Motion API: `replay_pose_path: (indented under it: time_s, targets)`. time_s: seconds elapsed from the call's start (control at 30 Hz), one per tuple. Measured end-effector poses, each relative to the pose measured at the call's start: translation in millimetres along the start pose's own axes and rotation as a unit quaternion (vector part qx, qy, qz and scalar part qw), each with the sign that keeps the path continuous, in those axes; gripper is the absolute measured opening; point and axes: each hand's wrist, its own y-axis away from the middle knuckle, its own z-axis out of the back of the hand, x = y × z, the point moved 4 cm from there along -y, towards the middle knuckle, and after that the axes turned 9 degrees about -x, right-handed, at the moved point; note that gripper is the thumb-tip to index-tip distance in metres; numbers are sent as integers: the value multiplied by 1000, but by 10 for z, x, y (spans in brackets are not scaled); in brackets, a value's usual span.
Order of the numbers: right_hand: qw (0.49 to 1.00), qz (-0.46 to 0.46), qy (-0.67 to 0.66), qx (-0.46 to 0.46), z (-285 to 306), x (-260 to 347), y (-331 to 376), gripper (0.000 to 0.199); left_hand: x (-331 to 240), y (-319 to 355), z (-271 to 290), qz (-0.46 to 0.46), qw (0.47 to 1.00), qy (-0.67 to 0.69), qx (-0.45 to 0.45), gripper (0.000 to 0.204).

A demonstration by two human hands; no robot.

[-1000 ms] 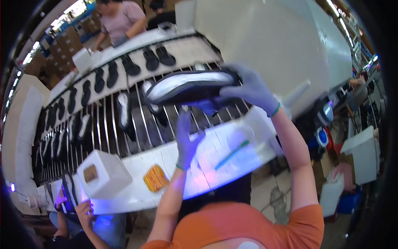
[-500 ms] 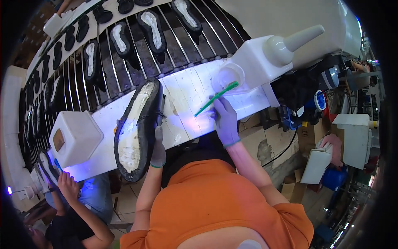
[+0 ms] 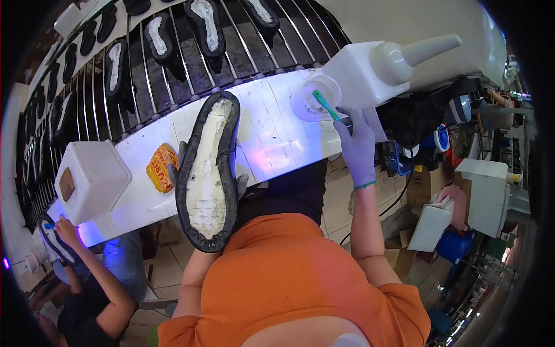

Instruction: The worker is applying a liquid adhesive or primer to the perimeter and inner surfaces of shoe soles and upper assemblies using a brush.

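Observation:
My left hand (image 3: 241,185), in a pale glove, grips a black shoe upper (image 3: 230,156) from beneath. The upper's bottom faces up, with a whitish strip down its middle and a black border; it hides most of that hand. In the gloved fingers of my right hand (image 3: 357,147) is a green toothbrush-like brush (image 3: 328,107). Its head is over or inside a small clear cup (image 3: 300,107) on the white bench; whether it touches the contents I cannot tell. Right beside the cup lies a large white bottle (image 3: 361,72) with a long nozzle.
Beyond the white bench (image 3: 272,144), several similar uppers (image 3: 203,26) rest on a metal-bar rack (image 3: 176,49). A yellow-orange packet (image 3: 162,168) and a white box-shaped container (image 3: 92,179) are to the left. At lower left, another person's hand (image 3: 66,231) works on an upper.
My right hand has moved right, bringing the brush head to the cup. The upper has shifted right and turned more upright, uncovering the packet. The whole view has shifted slightly.

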Motion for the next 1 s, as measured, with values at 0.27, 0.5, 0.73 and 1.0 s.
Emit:
replay_pose_path:
  time_s: [0.27,0.5,0.73,1.0]
  targets:
    - [962,129,242,-21,-117,97,-164,14,-53,-27,-24,101,977,179,60,61]
    - [930,168,327,12,-209,109,-213,6,-131,10,-48,166,924,318,132,61]
    - [981,-144,-101,78,-143,-401,-176,18,-179,3,-11,232,841,457,173,62]
    - [802,-327,-466,181,-253,-340,-6,28,-374,8,-162,313,715,598,180,63]
